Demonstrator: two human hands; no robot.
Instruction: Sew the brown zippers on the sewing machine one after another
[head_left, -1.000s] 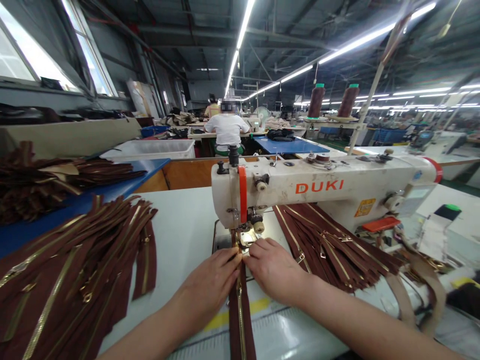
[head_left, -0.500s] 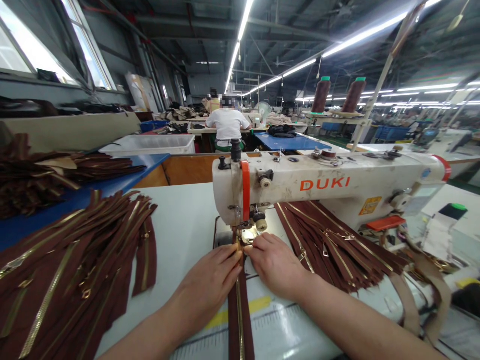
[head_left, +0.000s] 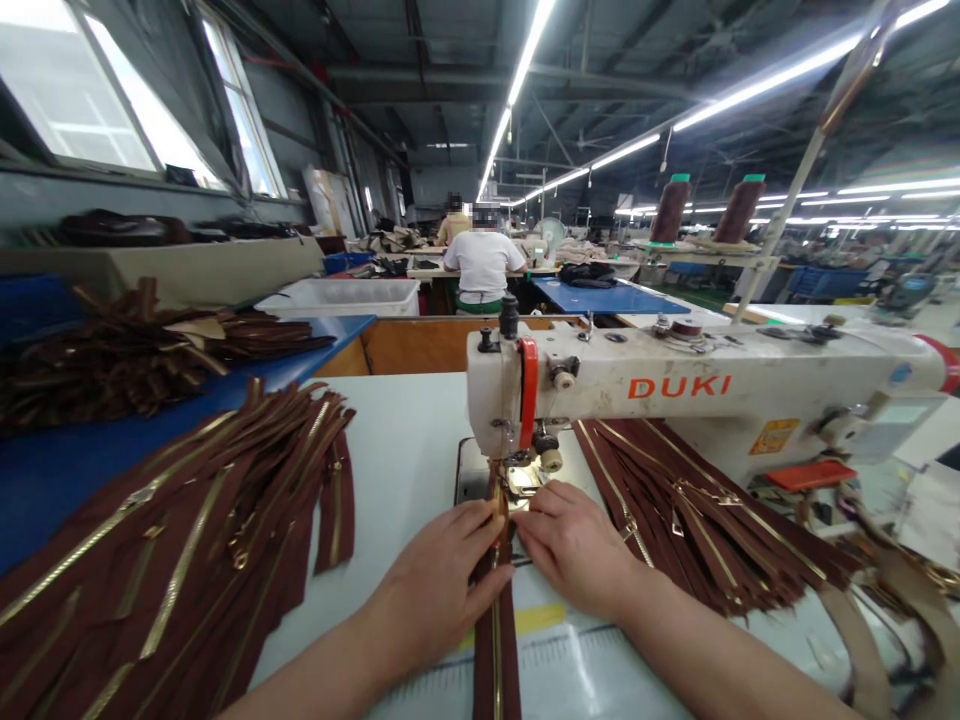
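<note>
A brown zipper (head_left: 496, 650) with gold teeth runs from the near edge of the table up under the presser foot of a white sewing machine (head_left: 600, 375). My left hand (head_left: 442, 560) rests on it from the left, fingers bent onto the tape just before the foot and thumb lying across it lower down. From the right, my right hand (head_left: 574, 540) has its fingers drawn together, the tips at the zipper's right edge beside the shiny metal plate (head_left: 523, 480). What the right fingertips pinch is partly hidden.
Brown zippers (head_left: 217, 530) lie heaped on the left, and another bunch (head_left: 690, 510) sits behind my right forearm. A blue table (head_left: 97, 460) carries a further brown pile (head_left: 142, 350). Thread cones (head_left: 670, 210) stand at the back right. A person in white (head_left: 482, 265) sits ahead.
The view has swung, so everything sits further right and slightly lower. My left thumb has spread away from the fingers, down the zipper. My right hand stays beside the presser foot.
</note>
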